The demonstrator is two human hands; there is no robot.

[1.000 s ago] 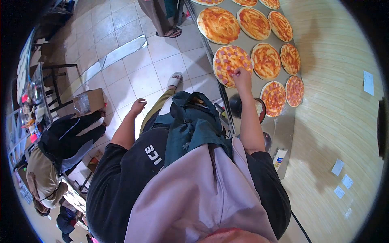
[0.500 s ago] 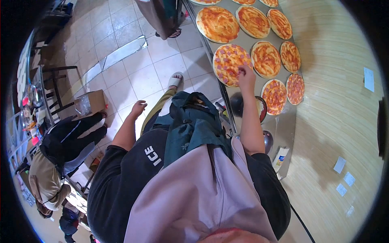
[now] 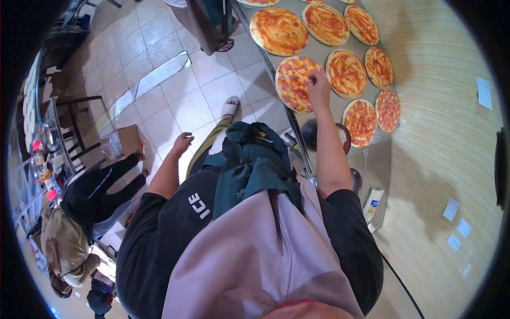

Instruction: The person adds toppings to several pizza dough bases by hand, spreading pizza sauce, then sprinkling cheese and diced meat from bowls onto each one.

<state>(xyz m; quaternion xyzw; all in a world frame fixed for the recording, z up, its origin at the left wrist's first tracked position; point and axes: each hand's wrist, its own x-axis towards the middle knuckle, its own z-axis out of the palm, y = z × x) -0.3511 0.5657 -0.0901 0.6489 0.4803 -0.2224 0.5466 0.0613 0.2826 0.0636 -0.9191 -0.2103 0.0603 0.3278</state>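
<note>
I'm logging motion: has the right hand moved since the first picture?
Yes: the right hand has moved up the picture, judged against the pizza beneath it.

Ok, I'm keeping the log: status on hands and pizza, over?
Right hand over pink-cubed pizza, grip unclear. Left hand loosely open, looks empty. Nothing else over that pizza; bowl beside right forearm.

A cardboard box (image 3: 130, 139) with clear plastic (image 3: 111, 145) at one side sits on the pale tiled floor (image 3: 186, 109), near a dark metal frame (image 3: 87, 99); nearby, a person in a tan top (image 3: 64, 239) and black trousers (image 3: 98, 185) stands by small bright items (image 3: 47, 170), perhaps packets; white paper slips (image 3: 451, 209) dot the wood-grain wall (image 3: 438, 106)
</note>
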